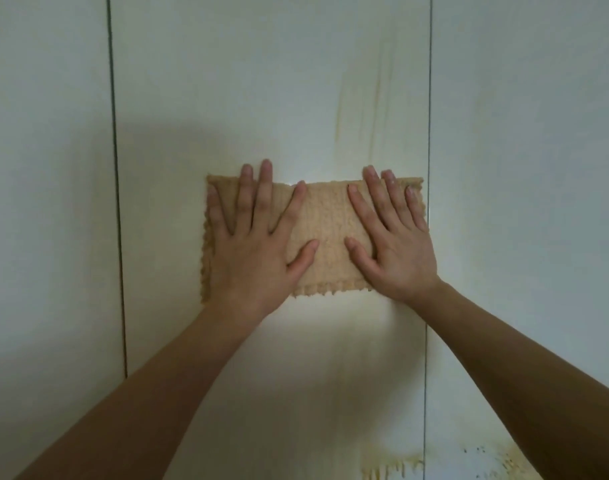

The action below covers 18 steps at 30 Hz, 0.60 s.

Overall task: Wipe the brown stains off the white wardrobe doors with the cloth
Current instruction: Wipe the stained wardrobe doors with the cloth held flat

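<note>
The left door (46, 168) is standing beyond seam 1 (115, 188). On the middle door (261, 81), the left hand (251, 251) is pressing flat on the left part of the cloth (327, 237), fingers straight and spread apart, with 2 fingertips reaching past its top edge onto the door. The tan cloth is lying flat against the middle door, its right edge reaching seam 2 (429, 133). The right hand (396, 247) is pressing flat on its right part, fingers straight and apart. Brown streaks (376, 95) are running vertically above the right hand. Lower stains (393, 469) are showing at the bottom, on both sides of seam 2.
</note>
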Motion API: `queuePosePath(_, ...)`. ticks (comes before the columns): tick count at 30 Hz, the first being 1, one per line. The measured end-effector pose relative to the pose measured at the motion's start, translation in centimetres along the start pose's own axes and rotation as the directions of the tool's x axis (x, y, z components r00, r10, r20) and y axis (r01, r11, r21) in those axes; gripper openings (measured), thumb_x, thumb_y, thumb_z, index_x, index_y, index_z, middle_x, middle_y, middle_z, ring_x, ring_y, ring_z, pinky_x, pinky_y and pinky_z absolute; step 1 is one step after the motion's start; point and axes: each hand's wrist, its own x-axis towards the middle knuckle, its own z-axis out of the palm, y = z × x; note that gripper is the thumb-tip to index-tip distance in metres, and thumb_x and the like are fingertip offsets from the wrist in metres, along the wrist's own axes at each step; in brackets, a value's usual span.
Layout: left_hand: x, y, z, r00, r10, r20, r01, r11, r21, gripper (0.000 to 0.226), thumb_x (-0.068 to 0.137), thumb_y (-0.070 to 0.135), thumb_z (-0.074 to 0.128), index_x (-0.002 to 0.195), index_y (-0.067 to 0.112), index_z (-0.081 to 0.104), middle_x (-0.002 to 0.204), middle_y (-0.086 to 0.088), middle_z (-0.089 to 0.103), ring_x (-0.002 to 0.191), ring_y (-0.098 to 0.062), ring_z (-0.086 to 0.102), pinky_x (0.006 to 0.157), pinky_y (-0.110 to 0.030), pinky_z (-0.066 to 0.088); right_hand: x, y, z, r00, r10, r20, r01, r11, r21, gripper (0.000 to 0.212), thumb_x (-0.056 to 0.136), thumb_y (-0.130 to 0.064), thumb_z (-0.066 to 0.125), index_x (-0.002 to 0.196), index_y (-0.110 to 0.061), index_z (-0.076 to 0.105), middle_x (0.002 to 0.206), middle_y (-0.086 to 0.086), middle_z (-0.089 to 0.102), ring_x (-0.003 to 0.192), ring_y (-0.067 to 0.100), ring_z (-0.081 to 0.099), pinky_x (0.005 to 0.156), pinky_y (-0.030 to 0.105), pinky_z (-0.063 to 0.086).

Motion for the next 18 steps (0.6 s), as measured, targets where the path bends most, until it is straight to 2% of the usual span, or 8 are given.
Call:
queuePosePath(7, -2.2, 4.4, 1.2, 0.994, 0.105, 0.027, -0.104, 0.994, -0.018, 0.078, 0.098, 0.069, 0.029, 0.162, 0.031, 0.005, 0.170, -0.015, -0.007, 0.157, -0.036, -0.006, 0.121, -0.068, 0.000, -6.5, 2.0, 0.6, 0.998, 0.068, 0.007, -0.068, 0.998, -0.015, 0.069, 0.105, -0.051, 0.030, 0.164, -0.015, 0.026, 0.173, 0.015, 0.016, 0.161, 0.034, 0.010, 0.127, 0.061, 0.014)
queuePosePath(12, -8.1, 8.4, 2.9, 0.996, 0.060, 0.071, -0.059, 0.998, -0.005, 0.078, 0.099, 0.069, 0.027, 0.162, 0.031, 0.003, 0.170, -0.016, -0.004, 0.157, -0.037, -0.004, 0.122, -0.067, -0.002, -12.9, 2.6, 1.2, 1.000, 0.018, 0.007, -0.018, 1.000, -0.024, 0.068, 0.106, -0.050, 0.031, 0.164, -0.015, 0.025, 0.172, 0.017, 0.019, 0.160, 0.037, 0.013, 0.128, 0.059, 0.012)
queuePosePath(18, -18.9, 14.8, 6.5, 0.995, 0.034, 0.095, -0.034, 0.999, 0.004, 0.078, 0.099, 0.070, 0.029, 0.163, 0.030, 0.007, 0.169, -0.015, -0.004, 0.157, -0.038, -0.001, 0.122, -0.066, 0.000, -25.3, 2.6, 2.5, 1.000, -0.012, 0.010, 0.012, 1.000, 0.000, 0.068, 0.105, -0.050, 0.036, 0.164, -0.017, 0.024, 0.171, 0.014, 0.017, 0.160, 0.036, 0.014, 0.129, 0.054, 0.009)
